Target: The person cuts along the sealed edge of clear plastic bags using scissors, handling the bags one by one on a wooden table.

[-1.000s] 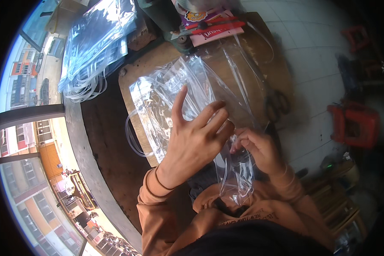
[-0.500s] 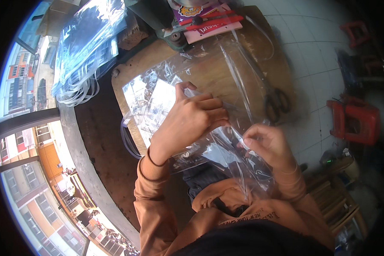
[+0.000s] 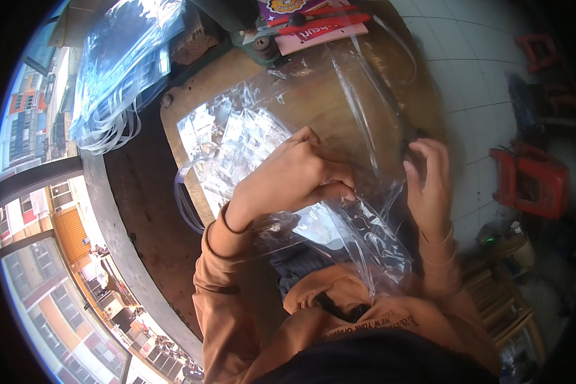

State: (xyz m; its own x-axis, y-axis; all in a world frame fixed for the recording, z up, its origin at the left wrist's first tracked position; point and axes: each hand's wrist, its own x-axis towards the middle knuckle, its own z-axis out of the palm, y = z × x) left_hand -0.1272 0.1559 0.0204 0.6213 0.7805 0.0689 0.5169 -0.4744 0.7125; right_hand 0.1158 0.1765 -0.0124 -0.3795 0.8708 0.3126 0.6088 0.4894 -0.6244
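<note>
A clear plastic sheet (image 3: 381, 240) lies crumpled over the table's near edge and my lap. My left hand (image 3: 294, 169) is closed on it, fingers pinching a fold. Flat on the table to its left are shiny clear plastic pieces (image 3: 237, 137) with a loop of pale strap (image 3: 184, 198). My right hand (image 3: 432, 182) is at the right edge of the table, thumb and fingers apart, beside the dark handles of the scissors (image 3: 390, 96). The fingers partly cover those handles, and any contact is unclear. The blades point away from me.
A wooden table (image 3: 313, 96) spans the middle. At its far side are a red-handled tool (image 3: 326, 20), printed cards (image 3: 323, 41) and a green metal machine part (image 3: 262, 48). A stack of clear bags (image 3: 125, 70) hangs at far left. Red stools (image 3: 531, 182) stand on the tiled floor.
My right hand has let go of the plastic and moved away to the right, up to the scissors handles. My left hand has shifted slightly right and nearer, still pinching the sheet.
</note>
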